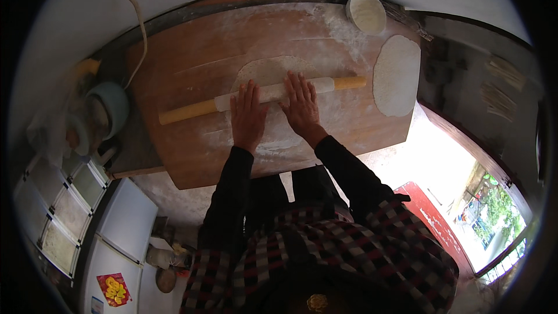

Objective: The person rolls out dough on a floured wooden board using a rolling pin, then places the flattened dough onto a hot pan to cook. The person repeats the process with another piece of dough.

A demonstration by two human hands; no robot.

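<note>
A long wooden rolling pin (188,112) lies at a slight slant across a floured wooden board (183,65). Pale dough (322,85) is wrapped around its middle, leaving both ends bare. My left hand (249,115) rests flat on the wrapped part, left of centre, fingers stretched forward. To its right, my right hand (302,107) lies palm down on the same roll, fingers extended over it. Neither hand curls around the pin. Beyond the roll, a flat part of the dough (274,66) spreads on the board. Loose flour (279,145) dusts the wood near my wrists.
Another flat oval dough sheet (396,76) lies at the board's right edge. A bowl of flour (367,14) stands at the far right corner. Left of the board are a blue-green pot (117,107) and a hanging cord (141,39). A white refrigerator (126,220) stands lower left.
</note>
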